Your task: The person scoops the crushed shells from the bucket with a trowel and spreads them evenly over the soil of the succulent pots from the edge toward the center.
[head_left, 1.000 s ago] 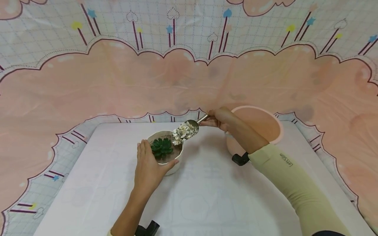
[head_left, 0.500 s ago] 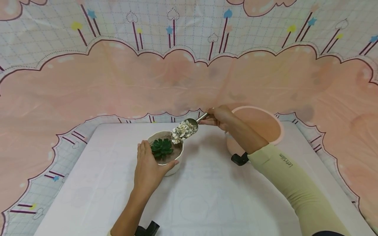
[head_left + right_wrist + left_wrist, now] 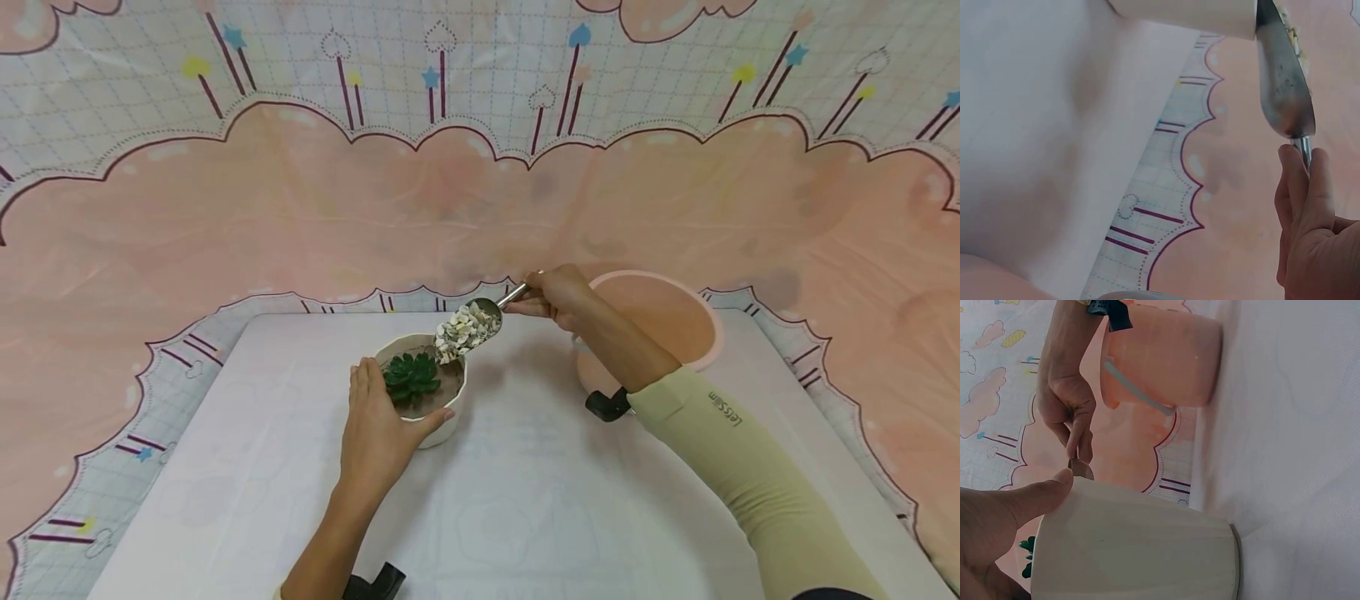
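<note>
Now our right hand [image 3: 558, 296] grips the metal scoop [image 3: 1285, 87], slanting down-left over the planter [image 3: 1135, 544] our left hand [image 3: 381, 429] holds!

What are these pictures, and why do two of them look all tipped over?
There is no robot here, just a person's bare left hand and right hand. The big picture comes from a camera on the person's head, looking forward and down. The other two are taken from the left and right wrists, so things look tipped in them.

On the white table stand a pot with a green plant in it and a pink bucket. The left hand holds the pot. The right hand holds a metal scoop full of pale bits, its tip over the pot's edge. I can't tell what the bits are.
</note>
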